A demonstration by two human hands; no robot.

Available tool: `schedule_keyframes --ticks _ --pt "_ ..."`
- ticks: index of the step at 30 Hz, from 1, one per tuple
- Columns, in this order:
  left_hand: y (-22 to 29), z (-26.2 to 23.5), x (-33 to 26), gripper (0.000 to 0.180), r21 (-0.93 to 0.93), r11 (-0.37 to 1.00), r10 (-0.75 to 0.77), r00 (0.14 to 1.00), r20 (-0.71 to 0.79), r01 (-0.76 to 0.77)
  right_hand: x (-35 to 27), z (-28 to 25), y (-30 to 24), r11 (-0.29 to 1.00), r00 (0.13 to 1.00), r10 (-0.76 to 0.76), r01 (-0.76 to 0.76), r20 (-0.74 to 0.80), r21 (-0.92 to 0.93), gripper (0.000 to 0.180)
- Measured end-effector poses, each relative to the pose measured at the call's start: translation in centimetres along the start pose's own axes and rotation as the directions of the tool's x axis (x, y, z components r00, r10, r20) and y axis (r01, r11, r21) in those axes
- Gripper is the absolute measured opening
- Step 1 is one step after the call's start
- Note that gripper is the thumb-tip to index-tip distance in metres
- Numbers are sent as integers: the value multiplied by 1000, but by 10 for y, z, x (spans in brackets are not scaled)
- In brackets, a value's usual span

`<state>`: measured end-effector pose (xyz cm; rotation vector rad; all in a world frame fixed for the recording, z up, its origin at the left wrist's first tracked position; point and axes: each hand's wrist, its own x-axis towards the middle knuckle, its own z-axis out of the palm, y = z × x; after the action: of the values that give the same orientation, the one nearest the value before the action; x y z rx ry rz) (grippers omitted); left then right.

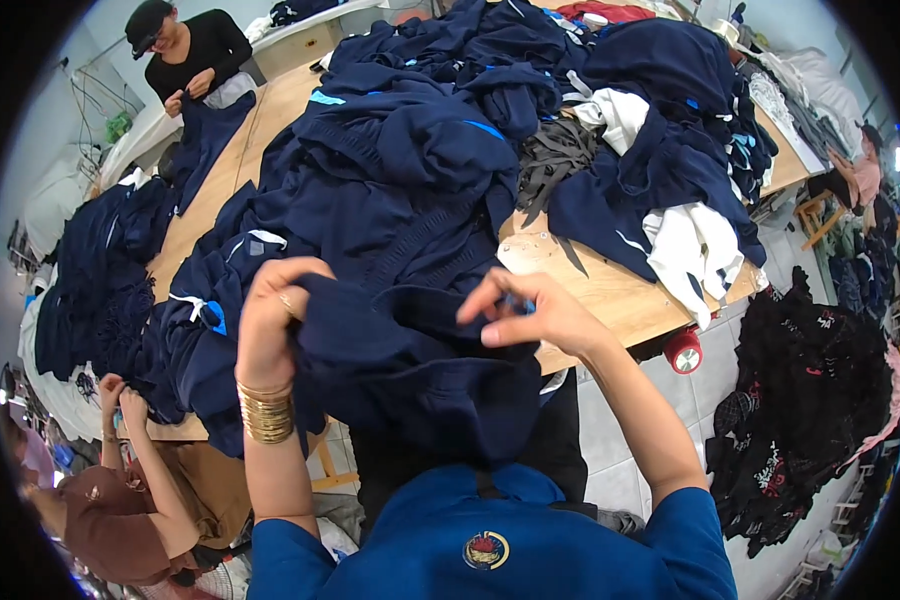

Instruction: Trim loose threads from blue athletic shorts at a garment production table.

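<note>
A dark navy garment (410, 370) hangs in front of me above the table's near edge, with a fold gaping open at its top. My left hand (275, 320) is closed on the garment's left edge; a stack of gold bangles circles that wrist. At the garment's right side is my right hand (535, 310), its index finger and thumb apart and its other fingers curled. A small blue thing shows among those fingers, too little of it to name.
Heaped navy garments (400, 190) cover much of the wooden table (590, 310). Dark grey strips (560, 160) and white cloth (690, 250) lie at the right. A red round object (683, 352) sits below the edge. Black garments (810, 400) are piled right. Co-workers (195, 60) handle cloth nearby.
</note>
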<state>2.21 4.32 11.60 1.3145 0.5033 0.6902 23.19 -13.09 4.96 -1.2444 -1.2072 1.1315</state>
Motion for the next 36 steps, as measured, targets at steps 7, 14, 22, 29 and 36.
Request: schedule_keyframes --ticks 7,14,22,29,36 --pt "5 8 -5 28 111 991 21 909 416 -74 33 8 43 926 986 -63 115 153 -360 42" --pt "-19 -84 -7 33 84 995 74 933 -351 -48 -48 -16 13 817 816 347 -20 -463 577 22" --pt "-46 -95 -20 30 32 999 -15 967 -256 24 -94 -27 -18 890 691 374 -82 -618 448 17" --pt "-39 -67 -13 19 116 993 22 957 -288 12 -111 -26 -23 946 719 294 -125 -629 299 12" --pt "-41 -84 -12 21 76 996 -38 995 -93 45 -109 -25 -26 948 726 299 -152 -620 280 12"
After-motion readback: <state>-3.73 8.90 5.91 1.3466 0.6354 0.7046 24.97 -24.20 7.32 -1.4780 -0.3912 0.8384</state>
